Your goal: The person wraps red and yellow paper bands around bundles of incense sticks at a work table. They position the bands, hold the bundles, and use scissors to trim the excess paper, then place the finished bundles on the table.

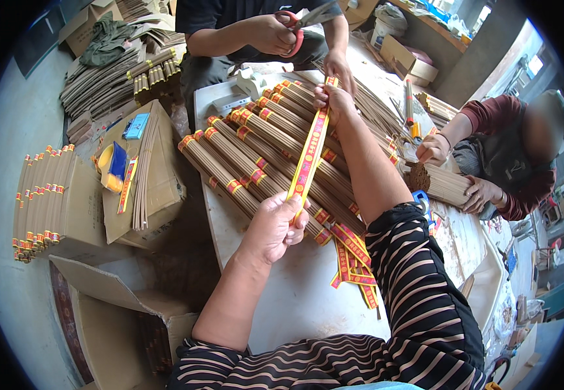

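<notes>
A long yellow paper strip with red printing point(309, 155) is stretched slantwise over the table between my hands. My left hand point(274, 224) pinches its near end, thumb on top. At the far end, my right hand point(336, 104) is closed round the strip. Beneath it lie rows of brown incense stick bundles point(266, 149), banded with red and yellow paper. More loose strips point(355, 263) lie in a pile on the table near my right sleeve.
Across the table point(314, 305), a person holds red-handled scissors point(293, 32). At right, another person grips a thick stick bundle point(448, 185). Cardboard boxes point(165, 201) stand at left, with a tape dispenser point(113, 166) on one and stacked bundles point(45, 195) beside it.
</notes>
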